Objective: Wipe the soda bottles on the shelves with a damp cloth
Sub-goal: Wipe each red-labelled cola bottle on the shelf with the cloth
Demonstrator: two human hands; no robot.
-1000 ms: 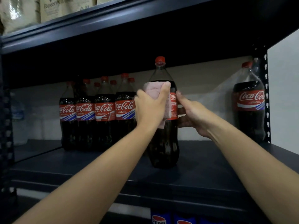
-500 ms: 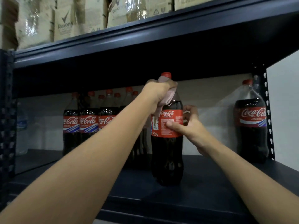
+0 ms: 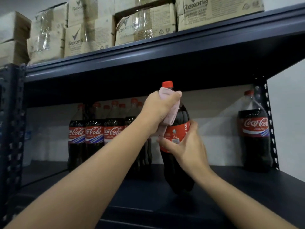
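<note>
The dark metal shelf is taking up most of the view, and on its front half, just right of centre, a large cola bottle is standing, leaning slightly with its base toward 5 o'clock. It is showing a red cap, a clear neck, dark soda, and a red label turned so that small print and "1.5 L" are facing the camera.

The left hand is curling round the bottle's shoulder just below the cap, squeezing a pale pink cloth against the plastic; a fold of cloth is hanging down at 6 o'clock from the fist. The right hand is gripping the label band, thumb stretching across the front toward 9 o'clock, fingers wrapping behind.

At 9 o'clock from the held bottle, a cluster of cola bottles is standing in rows toward the back of the shelf, and the left forearm is crossing in front of its nearest members. At 3 o'clock, well apart, a single bottle is standing by the perforated upright post. At 12 o'clock, cardboard cartons marked Rexona are sitting on the upper shelf, some wrapped in clear film.

The rear bottles in the cluster are showing only caps and necks. The right fingers behind the label are being hidden, and the label's small print is too blurred to read.
</note>
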